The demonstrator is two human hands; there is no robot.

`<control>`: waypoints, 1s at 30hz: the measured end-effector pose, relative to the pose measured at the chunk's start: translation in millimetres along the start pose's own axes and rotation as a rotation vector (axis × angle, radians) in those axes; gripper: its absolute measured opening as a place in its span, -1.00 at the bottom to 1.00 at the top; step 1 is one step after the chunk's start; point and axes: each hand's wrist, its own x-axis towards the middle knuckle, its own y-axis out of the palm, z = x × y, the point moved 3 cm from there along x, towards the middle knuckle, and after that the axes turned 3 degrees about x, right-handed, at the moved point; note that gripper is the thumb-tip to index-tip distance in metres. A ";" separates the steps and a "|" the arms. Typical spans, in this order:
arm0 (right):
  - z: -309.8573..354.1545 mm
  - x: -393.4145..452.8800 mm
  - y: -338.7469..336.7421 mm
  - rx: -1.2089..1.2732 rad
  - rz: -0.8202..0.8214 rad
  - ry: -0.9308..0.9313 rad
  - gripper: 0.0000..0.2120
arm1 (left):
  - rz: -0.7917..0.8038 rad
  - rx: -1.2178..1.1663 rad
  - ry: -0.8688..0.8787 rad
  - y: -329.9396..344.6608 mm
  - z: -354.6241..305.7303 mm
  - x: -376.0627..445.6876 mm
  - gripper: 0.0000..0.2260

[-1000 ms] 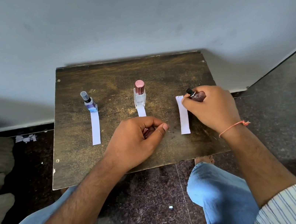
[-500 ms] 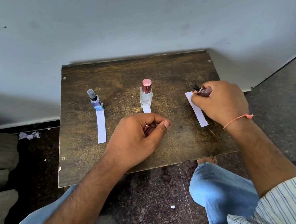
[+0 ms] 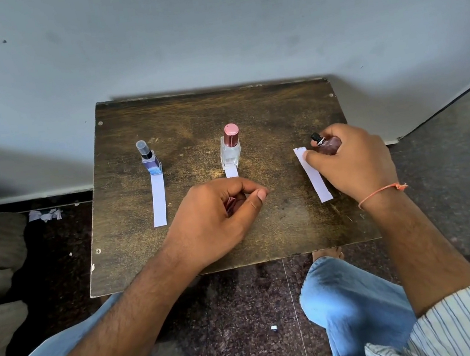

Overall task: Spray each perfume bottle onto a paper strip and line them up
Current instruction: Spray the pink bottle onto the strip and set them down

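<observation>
A blue perfume bottle (image 3: 151,160) stands upright at the left of the small wooden table (image 3: 263,111), at the far end of a white paper strip (image 3: 158,200). In the middle a clear bottle with a pink cap (image 3: 231,150) stands at the head of a second strip (image 3: 231,173), mostly hidden by my left hand (image 3: 218,217). That hand is closed around a small pinkish cap (image 3: 231,203). My right hand (image 3: 354,159) grips a dark reddish bottle (image 3: 327,144) with a black nozzle, tilted, beside the top of a third strip (image 3: 313,174) that lies slanted.
The table stands against a grey wall (image 3: 204,28) on a dark speckled floor (image 3: 234,316). Torn paper scraps (image 3: 45,214) lie on the floor at the left. My knees in blue trousers are below the table's near edge.
The right strip has turned from straight to slanted under my right hand. The dark bottle stays gripped near the strip's top. My left hand has barely moved.
</observation>
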 end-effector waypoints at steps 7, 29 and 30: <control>-6.3 -2.6 -7.6 0.141 -0.016 0.054 -0.64 | 0.031 -0.139 0.003 5.4 -12.3 3.0 -0.81; -10.2 -15.1 -16.3 0.483 0.170 -0.030 -0.79 | 0.027 -0.619 -0.104 29.6 -20.6 18.4 -0.57; -8.4 -17.0 -15.8 0.533 0.211 -0.080 -0.78 | 0.011 -0.646 -0.110 30.7 -21.8 18.8 -0.58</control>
